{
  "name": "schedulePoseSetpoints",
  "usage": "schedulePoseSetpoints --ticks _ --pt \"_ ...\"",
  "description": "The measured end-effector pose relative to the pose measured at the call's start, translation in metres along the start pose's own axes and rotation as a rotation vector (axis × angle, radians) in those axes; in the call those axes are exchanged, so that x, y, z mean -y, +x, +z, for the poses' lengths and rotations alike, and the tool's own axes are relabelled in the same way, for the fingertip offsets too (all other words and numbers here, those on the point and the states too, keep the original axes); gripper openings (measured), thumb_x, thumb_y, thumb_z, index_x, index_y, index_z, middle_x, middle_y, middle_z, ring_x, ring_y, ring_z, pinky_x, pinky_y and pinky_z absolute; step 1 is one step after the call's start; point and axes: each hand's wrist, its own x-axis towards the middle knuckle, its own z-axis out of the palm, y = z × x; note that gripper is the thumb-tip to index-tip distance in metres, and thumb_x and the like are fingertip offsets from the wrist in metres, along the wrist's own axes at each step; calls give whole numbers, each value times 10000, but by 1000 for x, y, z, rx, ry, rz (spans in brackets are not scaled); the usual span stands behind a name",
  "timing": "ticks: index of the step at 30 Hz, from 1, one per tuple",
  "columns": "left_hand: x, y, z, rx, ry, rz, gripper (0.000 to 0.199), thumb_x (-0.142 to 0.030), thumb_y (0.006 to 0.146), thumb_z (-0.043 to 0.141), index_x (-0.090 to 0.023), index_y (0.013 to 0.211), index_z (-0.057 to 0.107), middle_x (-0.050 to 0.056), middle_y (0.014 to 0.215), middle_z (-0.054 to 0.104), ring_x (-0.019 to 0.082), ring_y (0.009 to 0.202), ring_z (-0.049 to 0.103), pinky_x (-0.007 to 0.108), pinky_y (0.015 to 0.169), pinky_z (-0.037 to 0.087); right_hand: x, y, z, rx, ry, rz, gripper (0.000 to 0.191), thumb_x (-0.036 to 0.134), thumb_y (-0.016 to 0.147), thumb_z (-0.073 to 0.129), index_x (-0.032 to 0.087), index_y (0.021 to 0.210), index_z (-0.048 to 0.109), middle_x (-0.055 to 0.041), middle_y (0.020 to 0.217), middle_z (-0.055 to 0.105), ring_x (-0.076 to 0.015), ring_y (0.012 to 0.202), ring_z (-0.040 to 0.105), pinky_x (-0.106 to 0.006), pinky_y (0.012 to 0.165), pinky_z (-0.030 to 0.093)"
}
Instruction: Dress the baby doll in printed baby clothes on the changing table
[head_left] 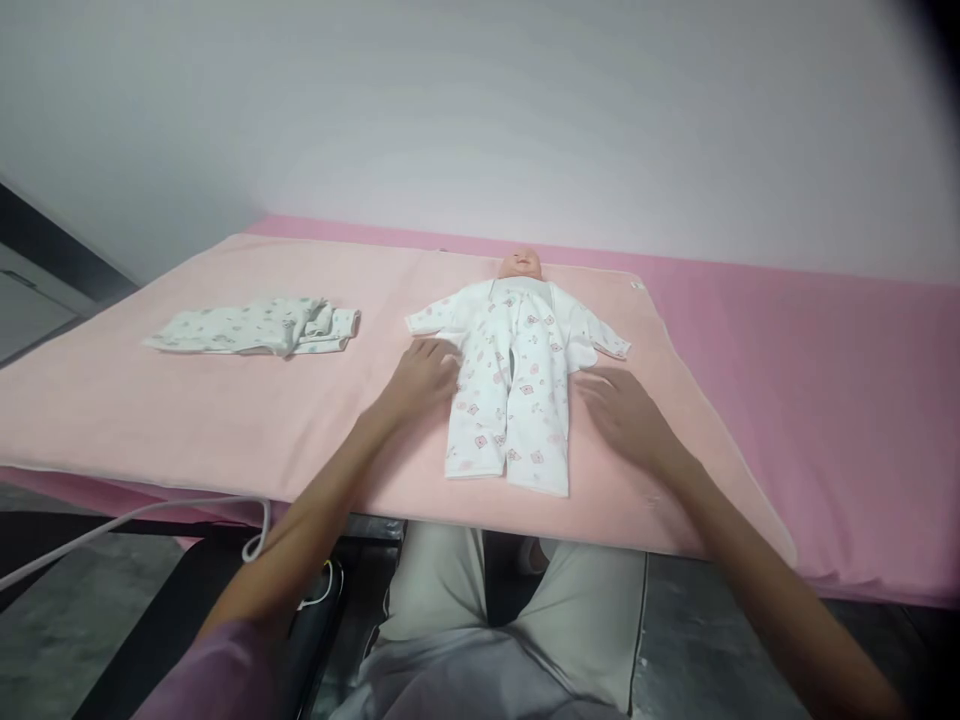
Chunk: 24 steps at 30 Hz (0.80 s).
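A doll (521, 264) lies face up, its head showing above a white long-sleeved top (469, 306). White trousers (480, 405) with small pink prints cover the front of the top, legs pointing toward me. Beside the left edge of the trousers is my left hand (429, 372), palm down, its fingertips near the top's lower edge. On the other side my right hand (619, 405) has its fingers spread loosely just below the right sleeve. Neither hand shows anything held.
A folded printed cloth (255, 327) lies at the left on a light pink blanket (225, 410). Under it is a darker pink sheet (840, 400), reaching to the wall. A white cable (165, 507) hangs at the near left edge.
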Motion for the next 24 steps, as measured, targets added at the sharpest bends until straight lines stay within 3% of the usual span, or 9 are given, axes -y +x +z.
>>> schedulePoseSetpoints --ticks 2,4,7,9,13,16,19,21,24 --pt "31 36 12 157 -10 94 448 -430 982 670 -223 1377 713 149 1583 632 415 1489 494 592 1246 380 -28 37 14 120 20 -88 392 273 1118 492 261 1455 691 -142 1607 635 -370 1511 555 -644 1264 462" --pt "49 59 27 262 -39 187 443 -417 974 656 -240 1370 746 139 1590 629 406 1484 501 588 1268 359 -47 65 34 222 65 -163 357 253 1074 505 235 1349 732 -171 1527 659 -386 1418 584 -644 1191 505" --pt "55 70 44 222 -60 254 361 -353 1018 571 -246 1286 789 144 1435 696 368 1344 568 560 1205 411 -59 82 62 196 95 -152 259 225 1020 512 215 1118 751 -191 1277 708 -377 1153 618 -599 1001 554" --pt "54 69 45 169 -45 270 333 -328 1059 515 -240 1214 796 156 1280 725 351 1216 595 551 1122 455 -60 81 68 149 93 -115 237 198 1015 492 218 1016 728 -174 1140 706 -351 1022 599 -559 917 543" --pt "53 60 18 220 -18 313 319 -336 1104 472 -248 1114 778 146 1124 733 323 1069 613 516 1008 494 -61 68 41 222 114 -84 212 245 1082 520 239 1067 731 -125 1112 714 -314 1017 619 -497 919 534" --pt "51 54 -8 276 -1 273 319 -387 1115 488 -279 1141 787 119 1150 752 302 1073 648 501 1038 493 -64 60 12 253 132 10 238 343 1121 542 269 1179 761 -102 1129 742 -302 1045 665 -485 938 550" --pt "44 48 -17 361 -59 205 342 -406 1106 487 -290 1049 803 75 1100 761 268 1015 689 492 1080 493 -65 58 1 339 178 34 298 438 1122 556 264 1095 797 -101 1098 774 -310 1035 691 -516 967 561" --pt "38 46 -11 287 -127 97 360 -431 1102 477 -274 1012 788 67 1104 757 254 991 697 481 1081 508 -64 58 4 325 270 134 342 512 1125 563 266 1111 801 -94 1126 795 -300 1032 718 -495 964 578" --pt "32 46 8 -93 -144 -249 337 -488 1099 487 -252 1175 715 111 1209 733 292 1058 684 505 1040 532 -64 58 17 58 269 485 408 609 1105 581 263 1263 727 -85 1153 801 -255 908 733 -411 837 576"
